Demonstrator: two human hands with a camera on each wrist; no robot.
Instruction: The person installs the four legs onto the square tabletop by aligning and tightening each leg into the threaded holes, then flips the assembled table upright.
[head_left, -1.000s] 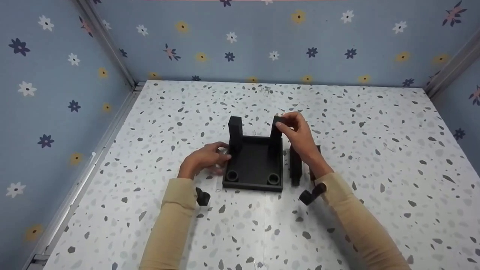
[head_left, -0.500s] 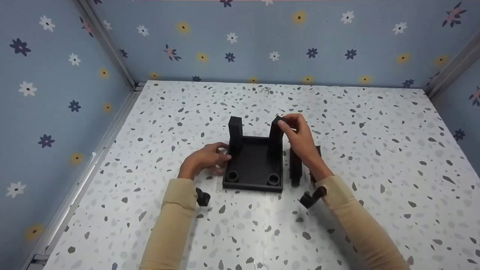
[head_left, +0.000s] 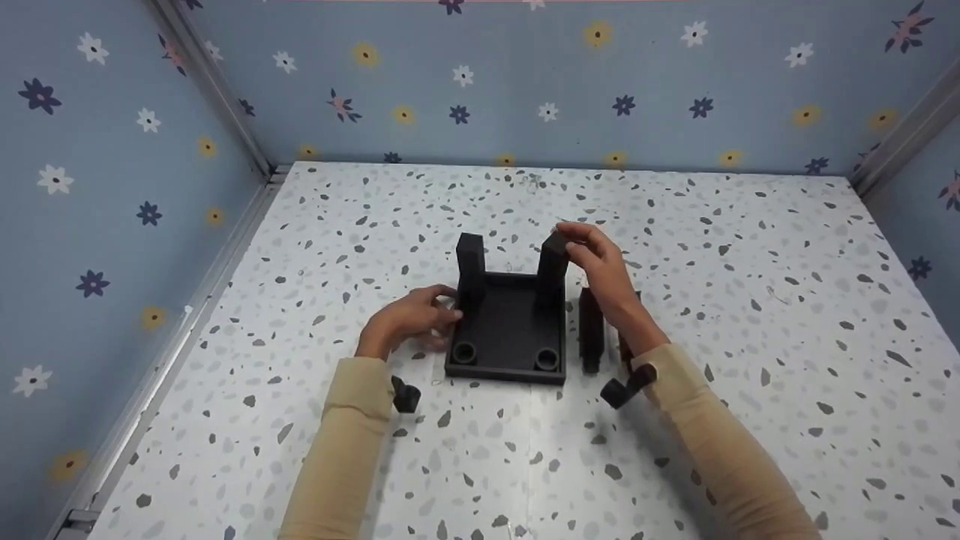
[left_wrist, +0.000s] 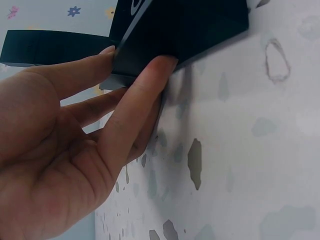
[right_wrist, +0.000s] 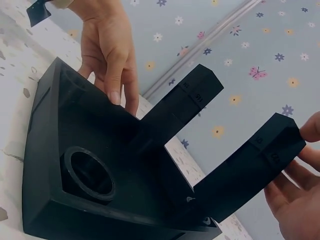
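A black tabletop (head_left: pixel 510 326) lies upside down with its raised rim facing up. Two square black legs stand upright at its far corners: a left leg (head_left: pixel 471 262) and a right leg (head_left: pixel 553 270). Round sockets (head_left: pixel 547 358) show at the near corners. My left hand (head_left: pixel 409 315) holds the tabletop's left side, thumb on the rim and fingers along the outer wall, as the left wrist view shows too. My right hand (head_left: pixel 609 277) pinches the top of the right leg; in the right wrist view the thumb and fingertips (right_wrist: pixel 311 129) meet its edge.
Right of the tabletop lies a loose black leg (head_left: pixel 591 334). Another dark piece (head_left: pixel 625 352) beside it is partly hidden under the right forearm. Blue flowered walls (head_left: pixel 510 82) enclose the speckled white table (head_left: pixel 750 300) at the back and sides.
The right leg has turned a little about its length, so a corner now faces forward. My right thumb has slid rightward over its top. The left hand and tabletop stay put.
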